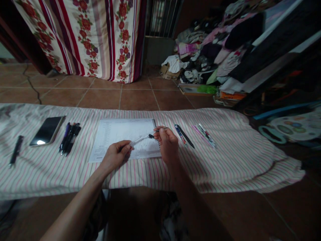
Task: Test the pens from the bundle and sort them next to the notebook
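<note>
Over a spiral notebook [117, 129] with white pages, both of my hands are closed around a thin, clear pen [140, 137]. My left hand [116, 154] pinches its lower left end, where a dark part shows at the fingers. My right hand [167, 142] pinches around its upper right end, the fingertips covering that end. A small black piece [151, 136] shows just beside the right fingertips; whether it is held or lies on the page I cannot tell. To the right of the notebook lie a black pen [185, 136] and a patterned pen [180, 134].
On the striped cloth [82, 177] are a phone [47, 130], a bunch of dark pens [70, 139] and a lone black pen [16, 151] at left. Several light-coloured pens [204, 135] lie at right. Beyond are a floral curtain [100, 40] and piled clothes [208, 50].
</note>
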Available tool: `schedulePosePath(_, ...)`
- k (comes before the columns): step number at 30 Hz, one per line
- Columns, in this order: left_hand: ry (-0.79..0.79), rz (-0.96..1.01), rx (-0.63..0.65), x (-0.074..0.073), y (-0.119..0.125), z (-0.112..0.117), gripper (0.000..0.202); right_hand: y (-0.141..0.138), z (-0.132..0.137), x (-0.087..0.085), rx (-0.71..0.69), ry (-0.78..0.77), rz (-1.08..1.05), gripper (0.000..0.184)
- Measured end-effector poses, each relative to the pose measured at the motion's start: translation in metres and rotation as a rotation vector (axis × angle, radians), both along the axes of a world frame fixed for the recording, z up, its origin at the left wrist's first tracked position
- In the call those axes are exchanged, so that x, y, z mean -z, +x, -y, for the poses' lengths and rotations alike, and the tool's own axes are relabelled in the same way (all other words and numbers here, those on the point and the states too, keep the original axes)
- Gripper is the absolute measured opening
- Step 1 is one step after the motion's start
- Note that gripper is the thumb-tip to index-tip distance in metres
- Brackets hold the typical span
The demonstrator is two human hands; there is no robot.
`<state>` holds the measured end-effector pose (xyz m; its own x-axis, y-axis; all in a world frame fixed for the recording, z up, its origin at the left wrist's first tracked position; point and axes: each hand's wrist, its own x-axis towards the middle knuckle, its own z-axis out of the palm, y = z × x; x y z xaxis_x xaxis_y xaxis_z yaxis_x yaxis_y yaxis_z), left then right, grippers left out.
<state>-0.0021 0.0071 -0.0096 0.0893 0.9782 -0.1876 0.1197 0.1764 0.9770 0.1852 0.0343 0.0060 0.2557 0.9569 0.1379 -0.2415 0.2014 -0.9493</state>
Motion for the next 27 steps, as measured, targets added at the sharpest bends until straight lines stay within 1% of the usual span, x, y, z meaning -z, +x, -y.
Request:
schedulePosePath(6,0.031,-0.059,0.023,0.005,-0.003,0.0,0.033,0.0,0.001,-0.001,-0.009,-0.01,0.041,0.017)
schedulePosePath(11,0.083,-0.137,0.054,0.01,-0.006,-0.001,0.034,-0.001,0.002,0.001,-0.057,-0.008,0.076,0.019)
schedulePosePath(16,0.084,-0.162,0.093,0.006,-0.005,0.001,0.034,-0.006,0.001,0.001,-0.08,-0.039,0.058,0.021)
schedulePosePath(19,0.088,-0.173,0.094,0.001,-0.003,0.002,0.034,-0.009,0.001,0.001,-0.056,-0.023,0.07,0.019)
schedulePosePath(22,0.08,-0.177,0.098,-0.002,-0.001,0.002,0.034,-0.01,0.002,0.001,-0.07,-0.028,0.097,0.016)
schedulePosePath(27,0.09,-0.178,0.103,-0.001,-0.001,0.002,0.033,-0.01,0.004,-0.002,-0.095,-0.055,0.157,0.015)
